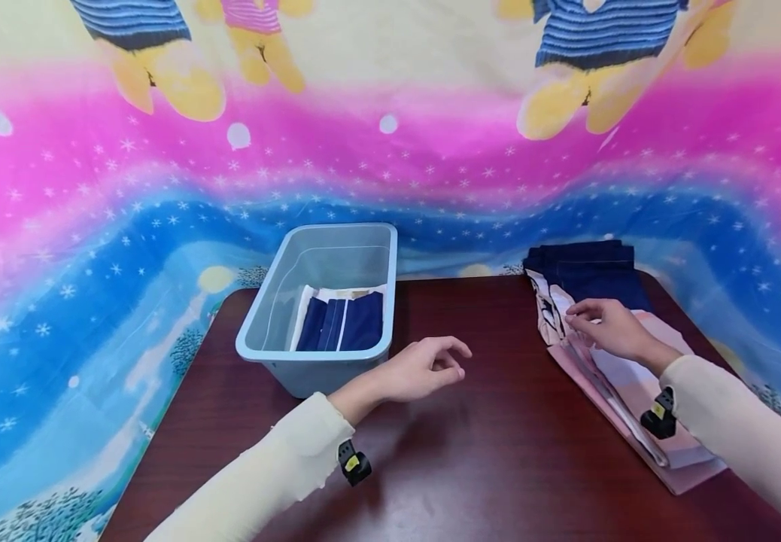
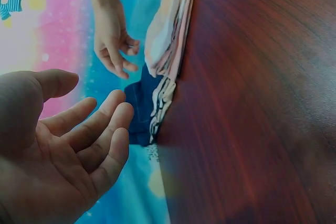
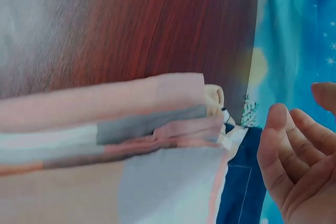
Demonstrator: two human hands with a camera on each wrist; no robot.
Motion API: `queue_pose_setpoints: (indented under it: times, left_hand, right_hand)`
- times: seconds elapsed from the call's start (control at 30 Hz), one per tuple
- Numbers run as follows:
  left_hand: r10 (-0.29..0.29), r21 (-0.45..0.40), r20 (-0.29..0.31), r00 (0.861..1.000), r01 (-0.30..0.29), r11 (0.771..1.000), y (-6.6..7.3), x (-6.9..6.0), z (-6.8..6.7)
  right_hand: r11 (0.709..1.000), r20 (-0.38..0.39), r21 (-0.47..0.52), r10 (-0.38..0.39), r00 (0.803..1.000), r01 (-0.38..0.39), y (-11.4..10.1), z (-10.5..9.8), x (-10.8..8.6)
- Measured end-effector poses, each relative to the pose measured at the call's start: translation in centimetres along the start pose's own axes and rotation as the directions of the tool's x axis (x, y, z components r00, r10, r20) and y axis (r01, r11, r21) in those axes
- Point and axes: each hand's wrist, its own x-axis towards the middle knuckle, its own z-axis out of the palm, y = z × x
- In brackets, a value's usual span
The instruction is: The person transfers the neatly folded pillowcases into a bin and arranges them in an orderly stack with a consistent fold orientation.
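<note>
My left hand [image 1: 417,370] hovers over the table just right of the blue-grey plastic basket [image 1: 323,356], its fingers loosely bent and nothing in them. In the left wrist view that hand [image 2: 79,145] shows an upturned, bare palm. My right hand [image 1: 610,329] is above a stack of folded cloth at the table's right. Its relaxed fingers [image 3: 275,145] appear apart from the cloth in the right wrist view. Nearest it lie a pink and white folded cloth [image 1: 654,399], a cream piece with dark lines [image 1: 548,309], and navy cloth [image 1: 587,267] behind.
Inside the basket lie folded navy cloth [image 1: 361,322] and a whitish patterned piece [image 1: 300,316]. The dark red-brown wooden table [image 1: 485,452] extends between basket and stack. A printed pink and blue curtain [image 1: 445,165] hangs close behind the table and around its sides.
</note>
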Motion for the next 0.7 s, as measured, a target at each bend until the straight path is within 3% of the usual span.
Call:
queue_pose_setpoints:
  times: [0.43,0.7]
  left_hand:
    - [-0.034,-0.057,0.013,0.999,0.035,0.998,-1.8,0.0,0.6]
    - [-0.055,-0.093,0.017,0.998,0.056,0.994,-2.7,-0.1,1.1]
  right_hand:
    - [0.987,-0.037,-0.150,0.053,0.998,-0.058,3.1,-0.6,-0.3]
    - [0.975,-0.066,-0.196,0.089,0.994,-0.101,5.5,-2.1,-0.7]
